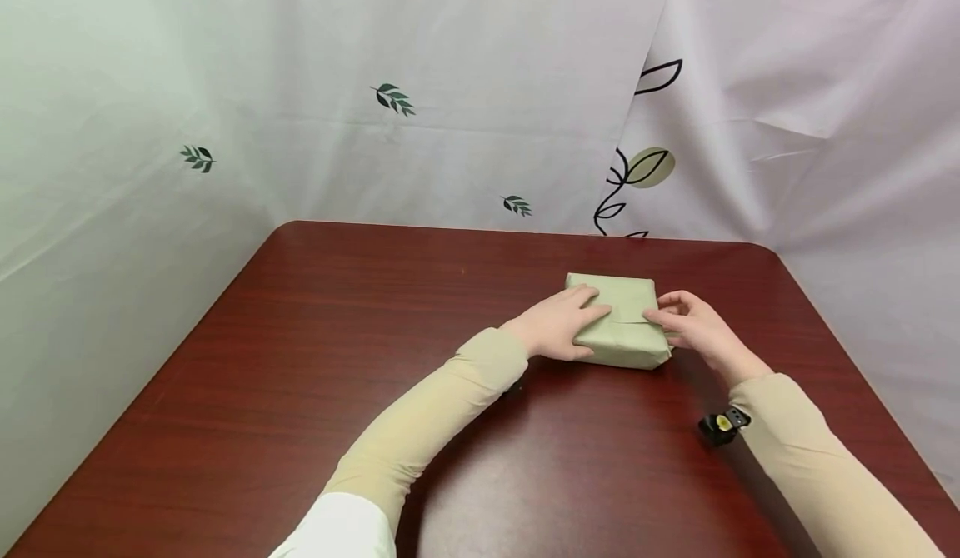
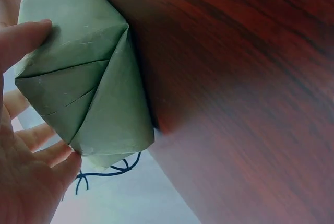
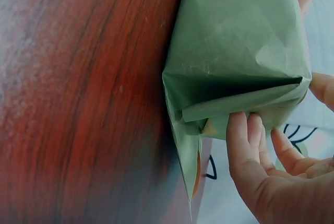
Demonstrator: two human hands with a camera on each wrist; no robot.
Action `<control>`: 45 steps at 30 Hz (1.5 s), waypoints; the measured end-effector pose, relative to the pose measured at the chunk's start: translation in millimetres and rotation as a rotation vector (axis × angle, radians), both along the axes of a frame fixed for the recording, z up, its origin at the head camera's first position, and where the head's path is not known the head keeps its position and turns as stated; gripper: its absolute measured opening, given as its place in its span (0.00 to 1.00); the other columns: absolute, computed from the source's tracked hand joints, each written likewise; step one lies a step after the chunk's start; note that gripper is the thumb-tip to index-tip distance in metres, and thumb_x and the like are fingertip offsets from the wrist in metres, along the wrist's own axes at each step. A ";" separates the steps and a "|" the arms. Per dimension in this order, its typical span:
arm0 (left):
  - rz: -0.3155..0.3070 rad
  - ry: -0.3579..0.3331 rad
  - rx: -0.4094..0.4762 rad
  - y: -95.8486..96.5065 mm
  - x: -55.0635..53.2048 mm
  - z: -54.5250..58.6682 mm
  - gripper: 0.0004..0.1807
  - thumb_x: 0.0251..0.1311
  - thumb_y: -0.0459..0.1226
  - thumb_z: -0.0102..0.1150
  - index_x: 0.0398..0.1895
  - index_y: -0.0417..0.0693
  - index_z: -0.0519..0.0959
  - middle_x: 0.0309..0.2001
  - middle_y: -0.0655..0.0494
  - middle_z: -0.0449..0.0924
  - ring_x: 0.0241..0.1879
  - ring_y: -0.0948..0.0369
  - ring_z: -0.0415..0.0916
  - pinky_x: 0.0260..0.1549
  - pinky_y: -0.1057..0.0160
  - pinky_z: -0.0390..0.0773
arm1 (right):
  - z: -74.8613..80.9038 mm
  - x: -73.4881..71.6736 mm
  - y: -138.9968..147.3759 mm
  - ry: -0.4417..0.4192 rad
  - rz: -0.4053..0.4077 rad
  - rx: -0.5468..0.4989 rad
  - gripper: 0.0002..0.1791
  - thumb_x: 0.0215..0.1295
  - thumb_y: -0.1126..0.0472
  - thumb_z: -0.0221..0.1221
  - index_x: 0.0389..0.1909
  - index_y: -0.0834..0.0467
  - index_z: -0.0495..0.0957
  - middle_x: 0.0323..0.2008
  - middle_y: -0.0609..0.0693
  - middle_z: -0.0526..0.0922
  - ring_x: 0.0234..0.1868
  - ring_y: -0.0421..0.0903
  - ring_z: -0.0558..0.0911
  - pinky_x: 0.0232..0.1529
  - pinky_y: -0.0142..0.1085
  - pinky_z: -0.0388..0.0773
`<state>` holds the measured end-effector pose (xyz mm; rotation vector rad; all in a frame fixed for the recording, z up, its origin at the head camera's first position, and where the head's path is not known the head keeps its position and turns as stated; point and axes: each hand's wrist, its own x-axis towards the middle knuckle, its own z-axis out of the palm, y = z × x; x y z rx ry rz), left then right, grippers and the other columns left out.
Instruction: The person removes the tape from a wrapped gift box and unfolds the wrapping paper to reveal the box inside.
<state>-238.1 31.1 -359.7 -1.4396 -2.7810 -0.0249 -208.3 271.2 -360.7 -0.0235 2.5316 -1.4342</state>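
A box-shaped parcel wrapped in pale green paper (image 1: 630, 337) lies on the table. My left hand (image 1: 558, 323) rests on its left part with fingers spread over the top; in the left wrist view, the thumb lies along the near side, and the left end shows flat folded creases. My right hand (image 1: 697, 325) is at the right end, its thumb on the top edge. In the right wrist view, its fingers (image 3: 238, 135) press against a folded-in paper flap (image 3: 245, 101). Below that, a pointed lower flap (image 3: 183, 151) sticks out loose.
A dark reddish-brown wooden table (image 1: 300, 325) carries the parcel. Beyond its back and side edges hangs a white curtain with leaf prints (image 1: 450, 158). A small black device with a yellow spot (image 1: 722, 425) is by the right wrist.
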 end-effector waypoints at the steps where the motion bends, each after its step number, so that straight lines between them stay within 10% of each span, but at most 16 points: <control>1: 0.001 0.011 -0.005 -0.9 1.0 0.5 0.37 0.59 0.53 0.58 0.70 0.52 0.62 0.68 0.47 0.58 0.69 0.55 0.56 0.67 0.65 0.56 | 0.0 -0.7 -1.1 0.003 0.000 0.006 0.35 0.67 0.50 0.55 0.62 0.72 0.56 0.47 0.58 0.71 0.37 0.32 0.74 0.39 0.29 0.76; 13: -0.040 0.080 -0.007 -19.1 11.4 5.8 0.43 0.48 0.66 0.59 0.66 0.59 0.68 0.53 0.56 0.68 0.51 0.57 0.65 0.55 0.62 0.67 | 4.6 -13.3 -9.8 0.013 0.063 0.125 0.30 0.65 0.54 0.58 0.61 0.67 0.62 0.48 0.60 0.73 0.36 0.39 0.73 0.33 0.32 0.73; 21: -0.095 0.168 -0.004 -27.4 9.2 1.5 0.28 0.57 0.49 0.62 0.62 0.62 0.72 0.50 0.59 0.71 0.46 0.58 0.67 0.45 0.63 0.71 | 12.0 -32.6 -13.7 0.068 0.197 0.231 0.24 0.63 0.58 0.58 0.57 0.66 0.69 0.44 0.60 0.75 0.40 0.46 0.73 0.36 0.34 0.70; 37: 0.161 0.413 0.002 10.9 51.7 -4.5 0.22 0.55 0.59 0.59 0.43 0.56 0.80 0.40 0.58 0.75 0.38 0.60 0.73 0.33 0.66 0.75 | 20.1 -55.6 -36.7 0.248 0.368 0.419 0.22 0.63 0.63 0.57 0.58 0.64 0.72 0.52 0.64 0.77 0.49 0.55 0.78 0.40 0.39 0.75; 45: 0.172 0.351 0.039 17.0 54.2 2.2 0.20 0.59 0.58 0.55 0.41 0.54 0.82 0.38 0.58 0.77 0.40 0.61 0.75 0.35 0.66 0.77 | 15.9 -53.5 -43.3 0.296 0.385 0.442 0.24 0.62 0.64 0.54 0.60 0.63 0.69 0.53 0.63 0.77 0.49 0.55 0.77 0.44 0.43 0.72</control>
